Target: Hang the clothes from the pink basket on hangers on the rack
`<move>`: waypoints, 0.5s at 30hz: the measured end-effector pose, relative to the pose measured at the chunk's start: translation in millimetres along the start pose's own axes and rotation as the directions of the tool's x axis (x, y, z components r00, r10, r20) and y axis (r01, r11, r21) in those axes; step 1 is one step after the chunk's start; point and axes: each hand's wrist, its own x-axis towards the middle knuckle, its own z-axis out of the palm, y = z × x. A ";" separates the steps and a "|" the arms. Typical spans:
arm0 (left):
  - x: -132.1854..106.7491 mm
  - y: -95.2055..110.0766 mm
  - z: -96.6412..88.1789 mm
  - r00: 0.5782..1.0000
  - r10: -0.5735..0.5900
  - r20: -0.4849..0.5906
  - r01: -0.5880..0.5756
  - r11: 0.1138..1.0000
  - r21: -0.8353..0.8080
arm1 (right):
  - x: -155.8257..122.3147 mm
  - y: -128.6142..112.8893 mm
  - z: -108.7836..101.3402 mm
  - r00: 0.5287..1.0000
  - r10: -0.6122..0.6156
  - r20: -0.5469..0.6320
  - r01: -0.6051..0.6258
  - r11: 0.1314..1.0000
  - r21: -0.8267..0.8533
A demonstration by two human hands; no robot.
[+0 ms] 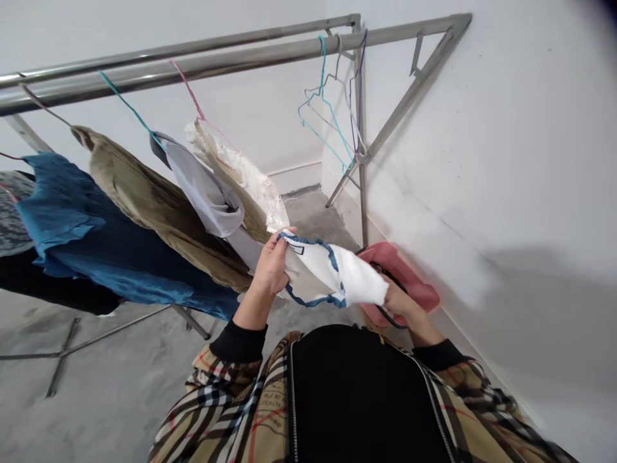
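A white top with blue trim and a small dark-framed label at its neckline [362, 276] is stretched between my two hands in front of my body. My left hand [272, 262] is closed on the blue-edged neckline, thumb on top. At the right end of the cloth, my right hand [396, 301] grips the white fabric, its fingers mostly hidden by it. Just beyond my left hand hangs a white lacy garment [260, 186], close to the top. A pink basket [417, 280] stands on the floor under my right hand, with something dark partly visible inside.
A metal clothes rack [270, 54] runs across the back. On it hang a grey garment [200, 186], an olive garment [130, 186], a blue garment [81, 225] and darker clothes at far left. Bare hangers [332, 116] hang at the right end. A white wall [520, 161] closes the right side.
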 end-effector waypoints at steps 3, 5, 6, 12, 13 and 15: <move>-6.7 9.4 15.1 0.996 -0.024 0.091 0.020 0.999 0.047 | -0.4 15.3 -4.3 0.974 0.167 0.156 -0.130 0.966 -0.225; -12.3 8.8 26.3 0.987 -0.037 0.155 0.023 0.996 0.092 | 3.5 17.8 1.3 0.973 0.170 0.156 -0.121 0.952 -0.282; -14.6 7.4 31.8 0.984 -0.036 0.175 0.018 0.994 0.106 | 5.9 16.5 6.3 0.981 0.131 0.143 -0.088 0.958 -0.272; -17.7 -2.1 56.1 0.999 0.025 0.047 -0.027 0.999 0.044 | 13.1 -8.7 52.8 0.974 -0.217 0.069 0.226 0.960 -0.167; -17.0 -2.7 58.2 0.999 0.035 0.022 -0.035 0.999 0.035 | 12.6 -11.2 60.9 0.962 -0.251 0.106 0.265 0.951 -0.156; -15.6 -3.2 60.2 0.998 0.056 -0.007 -0.056 0.998 0.034 | 11.2 -12.2 75.1 0.940 -0.282 0.194 0.310 0.941 -0.134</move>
